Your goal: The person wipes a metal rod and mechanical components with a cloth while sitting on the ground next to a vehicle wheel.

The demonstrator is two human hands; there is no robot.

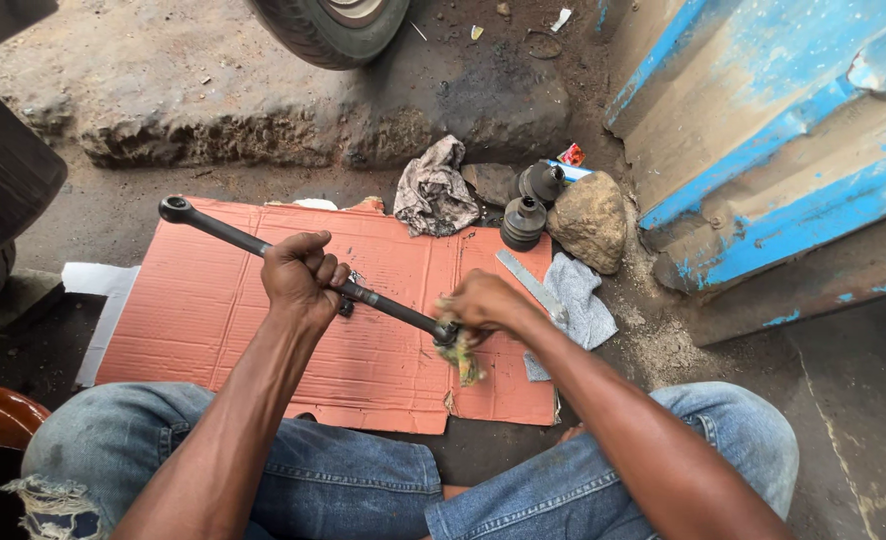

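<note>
Rod (pixel 293 262) front and centre: a long black metal bar with a ring eye at its far tip, running on a diagonal from upper left of the frame down toward the middle right. Left hand (pixel 301 278) has it around the middle, fingers wrapped shut in a full fist, thumb on top. Right hand (pixel 483 303) sits at the lower, nearer end, fingers curled around that end together with a scrap of yellow-green rag (pixel 463 362) — it's blurred, so the exact grip there is hard to read. So the rod's near end lies right at the right hand, and the eye end pokes well out beyond the left fist, up and away.

Underneath, a flattened sheet of reddish cardboard (pixel 213 320) on dirt ground, with the knees in jeans either side at the bottom. Beyond the cardboard, at upper centre: a crumpled cloth (pixel 433 190), two black rubber boots (pixel 525 215), a rock (pixel 591 220). A grey cloth (pixel 581 295) with a flat metal strip (pixel 528 285) across it lies just right of the right hand. Blue metal panel (pixel 763 150) fills the upper right; a tyre (pixel 328 28) shows at top.
</note>
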